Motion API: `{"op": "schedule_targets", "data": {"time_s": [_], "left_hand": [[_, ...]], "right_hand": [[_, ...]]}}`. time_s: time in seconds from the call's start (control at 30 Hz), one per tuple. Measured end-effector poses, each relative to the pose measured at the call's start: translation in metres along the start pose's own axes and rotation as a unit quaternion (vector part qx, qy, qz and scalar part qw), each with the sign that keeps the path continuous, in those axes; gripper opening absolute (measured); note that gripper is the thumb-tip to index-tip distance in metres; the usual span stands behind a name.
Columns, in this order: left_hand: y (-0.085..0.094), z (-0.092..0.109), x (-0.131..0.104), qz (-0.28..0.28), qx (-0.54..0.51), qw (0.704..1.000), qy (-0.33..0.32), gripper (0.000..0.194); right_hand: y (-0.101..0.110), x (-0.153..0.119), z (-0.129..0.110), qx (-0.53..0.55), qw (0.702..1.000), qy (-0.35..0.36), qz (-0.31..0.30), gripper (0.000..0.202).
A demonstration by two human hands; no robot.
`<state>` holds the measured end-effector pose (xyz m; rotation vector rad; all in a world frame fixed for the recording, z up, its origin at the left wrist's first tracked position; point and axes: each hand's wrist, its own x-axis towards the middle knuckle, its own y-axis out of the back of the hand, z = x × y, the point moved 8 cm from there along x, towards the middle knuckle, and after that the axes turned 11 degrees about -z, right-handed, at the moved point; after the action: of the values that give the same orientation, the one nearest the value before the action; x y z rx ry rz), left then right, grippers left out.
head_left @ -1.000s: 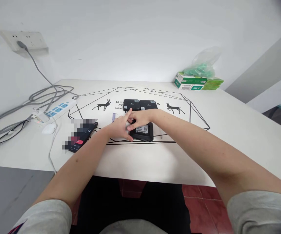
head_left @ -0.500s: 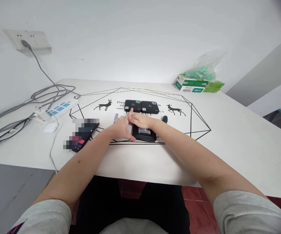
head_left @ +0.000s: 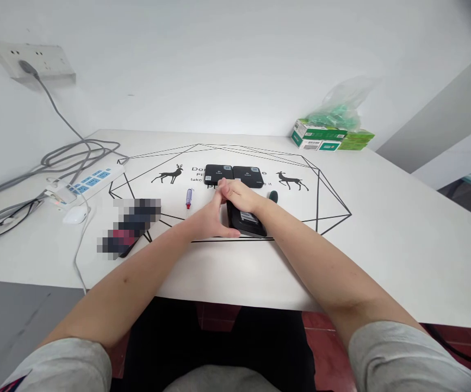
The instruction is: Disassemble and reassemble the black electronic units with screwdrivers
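Observation:
A flat black box (head_left: 248, 224) with a white label on its upper face lies slightly tilted between my hands. My left hand (head_left: 210, 219) holds its left side, the thumb at the near corner and the fingers towards the far end. Over the far edge closes my right hand (head_left: 239, 195), its fingertips meeting those of the left and hidden in part. Just beyond are two similar black boxes, the left one (head_left: 218, 173) beside the right one (head_left: 248, 177). A screwdriver (head_left: 188, 199) with a purple, clear-looking handle lies left of my left hand. Behind my right wrist, a dark green rounded object (head_left: 273, 196) shows partly.
On the left are a blurred-out phone (head_left: 131, 228), a white earphone case (head_left: 75, 215), a power strip (head_left: 94, 184), coiled grey cables (head_left: 56, 158) and glasses (head_left: 5, 228). Green-and-white boxes (head_left: 319, 133) under a plastic bag (head_left: 337, 111) stand against the wall.
The held black box has turned a little and tilts more, moving slightly right with both hands. My left hand has drawn away from the screwdriver, which now shows more fully. The view shifted slightly.

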<state>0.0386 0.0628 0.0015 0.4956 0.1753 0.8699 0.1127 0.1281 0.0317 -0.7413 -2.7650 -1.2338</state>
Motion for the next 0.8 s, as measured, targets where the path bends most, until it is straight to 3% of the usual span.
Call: {"op": "schedule_targets", "data": {"time_s": [0.17,0.5,0.8], "left_hand": [[-0.009,-0.006,0.009,0.021,-0.023,0.999,-0.016,0.165],[-0.01,-0.005,0.007,0.034,-0.032,0.999,-0.006,0.162],[-0.016,-0.004,0.014,0.008,-0.032,0.997,-0.076,0.165]], "right_hand": [[0.006,-0.007,-0.006,-0.004,1.0,0.007,0.015,0.093],[0.003,-0.013,-0.007,0.05,0.998,0.022,-0.018,0.091],[0.002,-0.013,-0.005,0.143,0.989,0.022,-0.002,0.086]]}}
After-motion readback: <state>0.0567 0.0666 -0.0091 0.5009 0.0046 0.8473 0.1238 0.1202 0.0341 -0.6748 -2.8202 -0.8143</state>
